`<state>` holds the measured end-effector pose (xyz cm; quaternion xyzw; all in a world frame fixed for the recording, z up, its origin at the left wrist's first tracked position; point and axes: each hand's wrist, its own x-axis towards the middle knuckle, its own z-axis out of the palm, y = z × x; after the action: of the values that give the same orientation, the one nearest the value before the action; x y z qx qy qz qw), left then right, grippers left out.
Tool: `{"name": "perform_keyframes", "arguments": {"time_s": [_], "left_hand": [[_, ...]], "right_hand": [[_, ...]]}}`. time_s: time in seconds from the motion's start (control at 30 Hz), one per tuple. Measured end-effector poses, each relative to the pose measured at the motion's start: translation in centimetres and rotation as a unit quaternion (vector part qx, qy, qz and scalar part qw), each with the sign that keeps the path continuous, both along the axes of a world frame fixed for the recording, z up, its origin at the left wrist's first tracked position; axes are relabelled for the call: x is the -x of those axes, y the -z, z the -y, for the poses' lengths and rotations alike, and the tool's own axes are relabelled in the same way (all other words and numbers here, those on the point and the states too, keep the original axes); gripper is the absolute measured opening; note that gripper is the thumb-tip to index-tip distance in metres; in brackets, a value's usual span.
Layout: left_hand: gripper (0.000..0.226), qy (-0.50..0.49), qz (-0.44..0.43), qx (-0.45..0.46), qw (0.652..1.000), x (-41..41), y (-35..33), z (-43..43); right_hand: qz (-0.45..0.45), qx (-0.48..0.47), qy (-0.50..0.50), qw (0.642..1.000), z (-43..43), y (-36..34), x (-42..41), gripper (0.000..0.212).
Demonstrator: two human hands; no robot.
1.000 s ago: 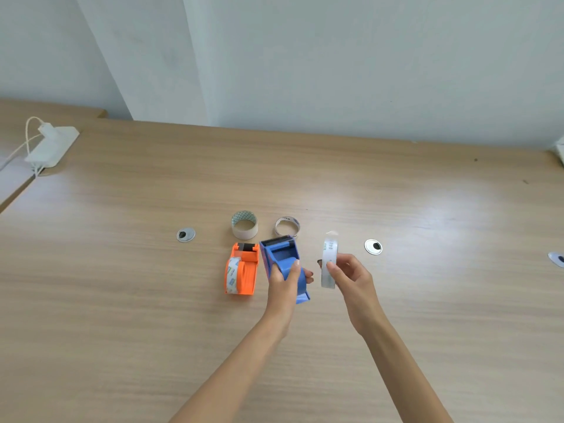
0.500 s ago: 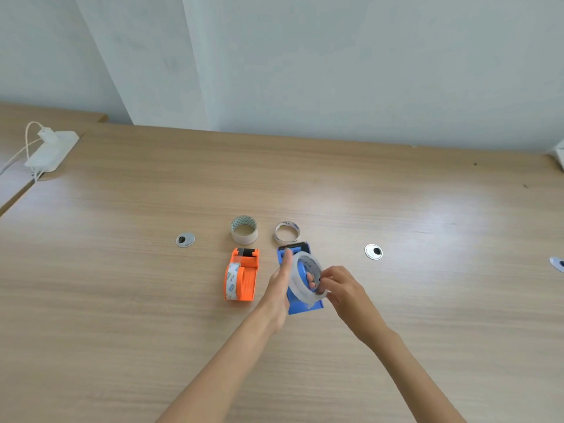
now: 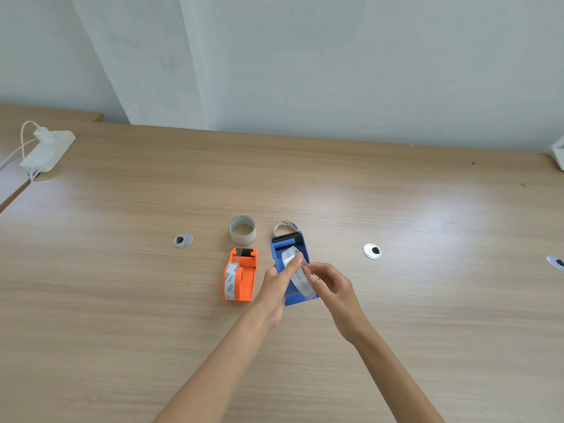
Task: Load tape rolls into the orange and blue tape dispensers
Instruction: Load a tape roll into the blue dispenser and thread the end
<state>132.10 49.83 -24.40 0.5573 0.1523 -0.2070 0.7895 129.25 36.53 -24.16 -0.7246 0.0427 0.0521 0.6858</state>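
Everything sits on the wooden surface [image 3: 396, 209]. My left hand [image 3: 276, 283] grips the blue dispenser [image 3: 290, 246] by its side, thumb laid over the clear tape roll [image 3: 300, 279] lying in its cradle. My right hand [image 3: 331, 283] pinches the roll's rim. The orange dispenser [image 3: 244, 276] alongside already carries a roll. I judge the clear roll light, stiff and slick-faced, best held by rim or core. The dispenser could skid unless braced.
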Motion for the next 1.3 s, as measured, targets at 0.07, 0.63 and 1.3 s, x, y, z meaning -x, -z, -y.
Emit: {"name": "perform_keyframes", "arguments": {"time_s": [0.07, 0.63, 1.3], "left_hand": [[0.066, -0.007, -0.003, -0.005, 1.0, -0.2, -0.2, 0.0], [0.033, -0.014, 0.035, -0.066, 0.997, 0.0, -0.6, 0.4], [0.04, 0.036, 0.052, -0.003, 0.998, 0.7, -0.1, 0.2]], "right_hand": [[0.006, 0.006, -0.017, 1.0, 0.2, -0.1, 0.2, 0.017], [-0.039, -0.032, -0.002, 0.999, -0.7, -0.5, 0.3, 0.022], [-0.1, 0.005, -0.112, 0.989, -0.6, 0.2, -1.7, 0.045]]}}
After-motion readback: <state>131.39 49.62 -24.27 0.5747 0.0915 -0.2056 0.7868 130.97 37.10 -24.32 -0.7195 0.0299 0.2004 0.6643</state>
